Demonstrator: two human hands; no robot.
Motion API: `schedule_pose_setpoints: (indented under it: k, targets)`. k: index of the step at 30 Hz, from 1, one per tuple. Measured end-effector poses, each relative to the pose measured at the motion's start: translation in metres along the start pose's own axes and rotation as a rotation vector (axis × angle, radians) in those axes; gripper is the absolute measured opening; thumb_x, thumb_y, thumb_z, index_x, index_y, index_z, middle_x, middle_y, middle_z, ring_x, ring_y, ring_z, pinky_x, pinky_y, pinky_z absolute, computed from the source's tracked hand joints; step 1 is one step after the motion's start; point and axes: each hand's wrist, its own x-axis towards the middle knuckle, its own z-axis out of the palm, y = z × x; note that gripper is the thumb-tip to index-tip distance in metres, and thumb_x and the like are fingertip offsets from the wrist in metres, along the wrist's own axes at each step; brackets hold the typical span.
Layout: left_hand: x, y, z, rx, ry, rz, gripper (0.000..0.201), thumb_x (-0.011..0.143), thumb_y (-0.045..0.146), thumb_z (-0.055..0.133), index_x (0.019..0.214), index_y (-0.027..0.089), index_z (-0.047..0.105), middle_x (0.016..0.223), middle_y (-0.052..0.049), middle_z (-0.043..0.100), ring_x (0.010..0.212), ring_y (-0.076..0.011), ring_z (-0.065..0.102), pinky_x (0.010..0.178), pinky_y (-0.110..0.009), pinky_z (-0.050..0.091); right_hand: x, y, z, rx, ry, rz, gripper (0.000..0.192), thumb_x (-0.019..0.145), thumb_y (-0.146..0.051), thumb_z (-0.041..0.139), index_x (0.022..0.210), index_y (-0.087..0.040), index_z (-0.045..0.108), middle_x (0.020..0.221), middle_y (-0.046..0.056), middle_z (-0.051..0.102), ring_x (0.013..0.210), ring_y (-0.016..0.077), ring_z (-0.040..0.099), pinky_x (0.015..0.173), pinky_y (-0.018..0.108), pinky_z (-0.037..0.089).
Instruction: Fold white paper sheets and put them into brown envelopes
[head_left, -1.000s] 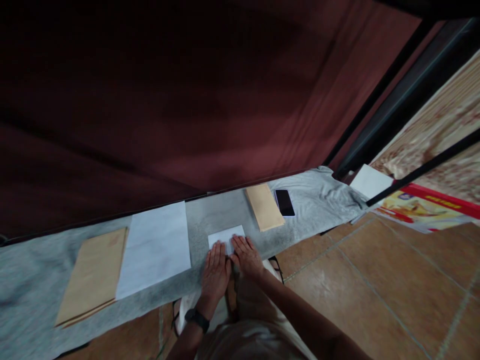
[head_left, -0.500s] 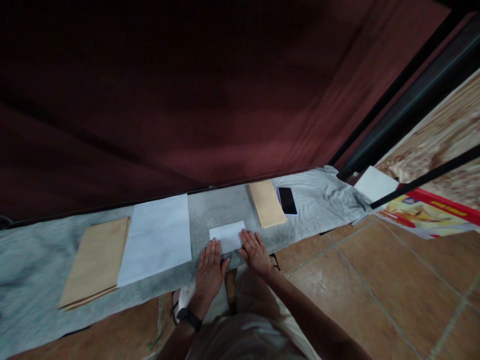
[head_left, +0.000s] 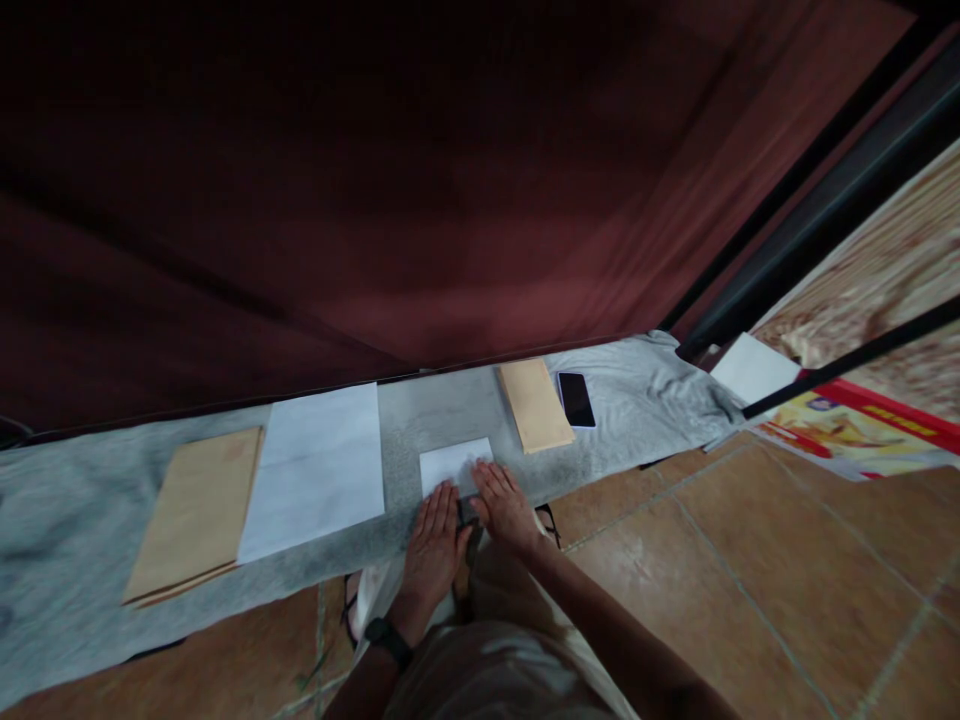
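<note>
A small white piece of folded-looking paper (head_left: 453, 463) lies flat on the grey cloth in front of me. My left hand (head_left: 433, 535) rests palm down on its near left part, fingers stretched out. Beside it, my right hand (head_left: 504, 500) lies flat with its fingertips on the paper's right side. Both hands cover the paper's near edge. To the left is a large white sheet (head_left: 322, 475), overlapping or touching a stack of brown envelopes (head_left: 195, 510). Smaller brown envelopes (head_left: 535, 405) lie to the right of the paper.
A smartphone (head_left: 576, 400) with a dark screen sits beside the smaller envelopes. The grey cloth (head_left: 637, 390) covers a long narrow surface against a dark red panel (head_left: 450, 200). A red and yellow printed box (head_left: 855, 425) and dark bars stand at the right, over a tiled floor (head_left: 712, 560).
My left hand has slid right along the paper's near edge. My right hand has shifted slightly left, further over the paper. The paper stays about where it was.
</note>
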Motion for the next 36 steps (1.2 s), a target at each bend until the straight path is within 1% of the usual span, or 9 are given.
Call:
schedule_pose_setpoints:
  k: [3, 6, 11, 17, 20, 23, 28, 32, 36]
  targets:
    - [0.000, -0.002, 0.001, 0.009, -0.013, 0.002, 0.058, 0.098, 0.028, 0.040, 0.151, 0.006, 0.039, 0.159, -0.017, 0.040, 0.150, -0.0268, 0.031, 0.122, -0.047, 0.032, -0.004, -0.012, 0.002, 0.035, -0.049, -0.073, 0.050, 0.105, -0.037, 0.043, 0.151, -0.016, 0.044, 0.156, 0.008, 0.045, 0.144, 0.0242, 0.041, 0.122, 0.046, 0.031]
    - [-0.002, -0.004, 0.002, 0.019, -0.015, -0.001, 0.059, 0.097, 0.030, 0.041, 0.151, 0.006, 0.038, 0.159, -0.017, 0.039, 0.150, -0.0279, 0.031, 0.121, -0.048, 0.033, -0.010, -0.013, 0.002, 0.029, -0.081, -0.091, 0.051, 0.105, -0.038, 0.045, 0.152, -0.018, 0.042, 0.157, 0.008, 0.044, 0.144, 0.0237, 0.041, 0.122, 0.047, 0.031]
    - [-0.007, -0.008, 0.000, 0.009, 0.001, -0.022, 0.063, 0.100, 0.040, 0.040, 0.153, 0.007, 0.036, 0.158, -0.019, 0.039, 0.150, -0.0287, 0.032, 0.120, -0.049, 0.034, -0.021, 0.005, -0.007, 0.000, -0.072, -0.057, 0.052, 0.105, -0.035, 0.044, 0.153, -0.015, 0.039, 0.158, 0.008, 0.042, 0.145, 0.0234, 0.039, 0.122, 0.047, 0.030]
    - [-0.009, -0.014, -0.005, -0.004, 0.019, -0.048, 0.063, 0.101, 0.041, 0.037, 0.154, 0.007, 0.034, 0.158, -0.020, 0.040, 0.149, -0.0299, 0.034, 0.121, -0.052, 0.032, -0.029, 0.023, -0.011, -0.019, -0.039, -0.040, 0.054, 0.106, -0.032, 0.041, 0.156, -0.016, 0.034, 0.159, 0.007, 0.041, 0.146, 0.0232, 0.037, 0.122, 0.047, 0.030]
    - [0.006, -0.012, -0.004, -0.010, 0.035, -0.053, 0.062, 0.101, 0.038, 0.034, 0.155, 0.006, 0.031, 0.158, -0.020, 0.039, 0.150, -0.0293, 0.032, 0.121, -0.051, 0.032, -0.030, 0.024, -0.009, -0.020, -0.028, -0.040, 0.054, 0.106, -0.032, 0.041, 0.157, -0.017, 0.033, 0.159, 0.007, 0.040, 0.146, 0.0232, 0.038, 0.122, 0.046, 0.029]
    - [0.033, -0.006, 0.001, -0.037, 0.039, -0.045, 0.063, 0.101, 0.037, 0.033, 0.156, 0.008, 0.028, 0.160, -0.018, 0.037, 0.151, -0.0277, 0.029, 0.122, -0.050, 0.032, -0.030, 0.024, -0.008, -0.024, -0.017, -0.043, 0.054, 0.106, -0.029, 0.039, 0.158, -0.018, 0.031, 0.159, 0.006, 0.041, 0.146, 0.0225, 0.038, 0.122, 0.046, 0.028]
    - [0.069, -0.002, 0.016, -0.044, -0.008, -0.055, 0.060, 0.101, 0.035, 0.031, 0.153, 0.005, 0.034, 0.159, -0.019, 0.038, 0.151, -0.0280, 0.029, 0.122, -0.049, 0.030, -0.033, 0.027, -0.007, -0.026, -0.010, -0.056, 0.054, 0.106, -0.030, 0.040, 0.158, -0.019, 0.032, 0.158, 0.006, 0.042, 0.146, 0.0216, 0.037, 0.122, 0.046, 0.028]
    - [0.072, -0.004, 0.024, -0.024, -0.041, -0.077, 0.060, 0.101, 0.035, 0.031, 0.153, 0.004, 0.034, 0.161, -0.020, 0.035, 0.152, -0.0277, 0.026, 0.123, -0.049, 0.026, -0.030, 0.027, -0.007, -0.010, -0.007, -0.048, 0.053, 0.106, -0.029, 0.039, 0.157, -0.017, 0.033, 0.157, 0.008, 0.044, 0.146, 0.0225, 0.038, 0.122, 0.048, 0.029]
    - [0.068, -0.005, 0.023, -0.030, -0.041, -0.069, 0.060, 0.100, 0.031, 0.030, 0.155, 0.005, 0.030, 0.162, -0.019, 0.032, 0.153, -0.0268, 0.023, 0.123, -0.050, 0.026, -0.004, 0.019, -0.005, 0.018, 0.004, -0.021, 0.050, 0.106, -0.031, 0.038, 0.153, -0.015, 0.042, 0.155, 0.010, 0.046, 0.145, 0.0241, 0.040, 0.121, 0.049, 0.030]
